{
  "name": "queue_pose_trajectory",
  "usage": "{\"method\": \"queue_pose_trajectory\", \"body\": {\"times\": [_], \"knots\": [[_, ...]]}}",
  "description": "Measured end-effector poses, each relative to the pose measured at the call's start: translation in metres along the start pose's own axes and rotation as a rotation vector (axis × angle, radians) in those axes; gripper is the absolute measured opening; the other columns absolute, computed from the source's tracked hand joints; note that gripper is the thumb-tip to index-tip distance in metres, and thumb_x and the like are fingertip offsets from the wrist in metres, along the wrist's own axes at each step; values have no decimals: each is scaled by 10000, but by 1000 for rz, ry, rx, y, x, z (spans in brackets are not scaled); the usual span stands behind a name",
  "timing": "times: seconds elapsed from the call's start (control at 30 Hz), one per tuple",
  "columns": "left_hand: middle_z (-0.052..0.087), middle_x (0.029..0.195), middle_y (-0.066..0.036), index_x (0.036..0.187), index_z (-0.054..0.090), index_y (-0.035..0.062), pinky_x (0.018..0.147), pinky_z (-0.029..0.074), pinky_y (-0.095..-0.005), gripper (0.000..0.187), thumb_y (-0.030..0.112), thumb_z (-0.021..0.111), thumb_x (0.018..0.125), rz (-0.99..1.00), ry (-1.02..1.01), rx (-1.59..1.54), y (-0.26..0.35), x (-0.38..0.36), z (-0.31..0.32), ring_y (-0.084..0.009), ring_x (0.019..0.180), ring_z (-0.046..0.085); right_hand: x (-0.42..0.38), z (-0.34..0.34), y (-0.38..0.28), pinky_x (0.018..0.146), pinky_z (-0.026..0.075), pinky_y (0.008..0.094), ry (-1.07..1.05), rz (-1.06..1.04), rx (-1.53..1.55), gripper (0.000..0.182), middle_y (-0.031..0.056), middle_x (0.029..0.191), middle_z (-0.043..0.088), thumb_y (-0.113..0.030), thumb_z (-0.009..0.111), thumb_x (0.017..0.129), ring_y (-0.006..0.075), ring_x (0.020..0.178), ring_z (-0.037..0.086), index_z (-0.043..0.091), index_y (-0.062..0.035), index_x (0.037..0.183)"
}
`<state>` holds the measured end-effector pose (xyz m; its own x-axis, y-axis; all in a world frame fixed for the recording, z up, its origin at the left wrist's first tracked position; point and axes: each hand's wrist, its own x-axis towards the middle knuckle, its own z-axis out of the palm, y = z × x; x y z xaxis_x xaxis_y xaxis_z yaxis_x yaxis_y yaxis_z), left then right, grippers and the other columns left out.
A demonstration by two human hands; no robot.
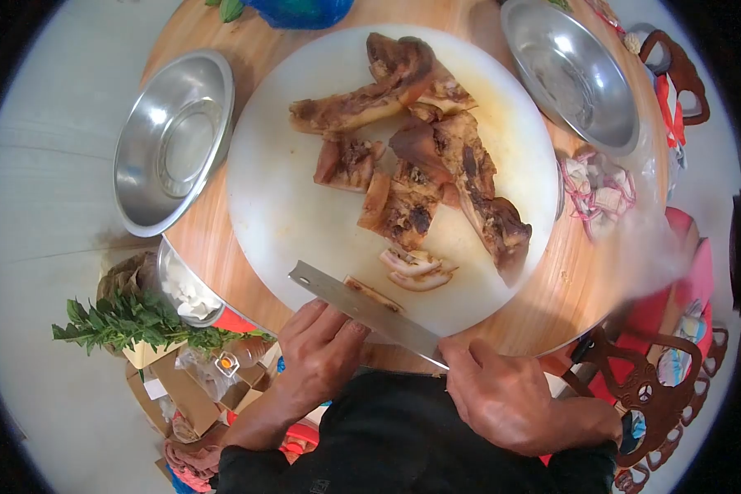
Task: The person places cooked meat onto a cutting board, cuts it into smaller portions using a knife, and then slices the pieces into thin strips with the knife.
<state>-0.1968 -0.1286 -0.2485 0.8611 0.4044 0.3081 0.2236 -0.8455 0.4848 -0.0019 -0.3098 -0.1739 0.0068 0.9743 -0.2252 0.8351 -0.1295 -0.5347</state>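
A cleaver [362, 311] lies slantwise over the near edge of the round white cutting board [276, 198]. My right hand [498, 391] is wrapped round its handle end. Close behind the blade is my left hand [321, 342], its fingers curled near the blade; what they hold, if anything, is hidden. A thin slice of meat [372, 294] shows just beyond the blade. Farther up, a few pale slices [418, 270] rest on the board. Several browned chunks of meat [403, 202] are spread over its middle and far part.
Steel bowls stand at the left [177, 148] and the back right [572, 74] of the wooden table [214, 247]. A crumpled cloth [601, 189] and clear plastic lie on the right. At the lower left are leafy greens [123, 325] and a bowl of white pieces [188, 288].
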Motion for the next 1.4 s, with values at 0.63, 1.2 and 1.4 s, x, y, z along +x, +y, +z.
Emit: {"method": "queue_pose_trajectory", "body": {"times": [0.63, 1.2, 1.4], "knots": [[755, 1005, -102, 1021, 790, 30, 756, 613, -386, 399, 40, 747, 624, 26, -5, -100, -8, 5, -1, -269, 891, 755, 19, -12, 5, 526, 586, 511, -99, 62, 95, 253, 198, 797, 683, -97, 644, 980, 404, 639, 727, 563, 39, 1178], [755, 989, -88, 984, 791, 44, 736, 600, -386, 368, 36, 778, 616, -38, -22, -63, -6, 0, 0, -277, 893, 756, 18, -9, -1, 554, 617, 473, -88, 15, 29, 339, 225, 809, 710, -68, 651, 927, 405, 656, 754, 542, 92, 1206], [755, 983, -88, 979, 792, 51, 743, 605, -391, 369, 28, 760, 612, 6, 9, -105, -10, 1, 2, -276, 888, 752, 24, -16, -10, 548, 616, 472, -120, 46, 3, 260, 237, 797, 722, -56, 636, 937, 400, 682, 773, 553, 74, 1146]]}}
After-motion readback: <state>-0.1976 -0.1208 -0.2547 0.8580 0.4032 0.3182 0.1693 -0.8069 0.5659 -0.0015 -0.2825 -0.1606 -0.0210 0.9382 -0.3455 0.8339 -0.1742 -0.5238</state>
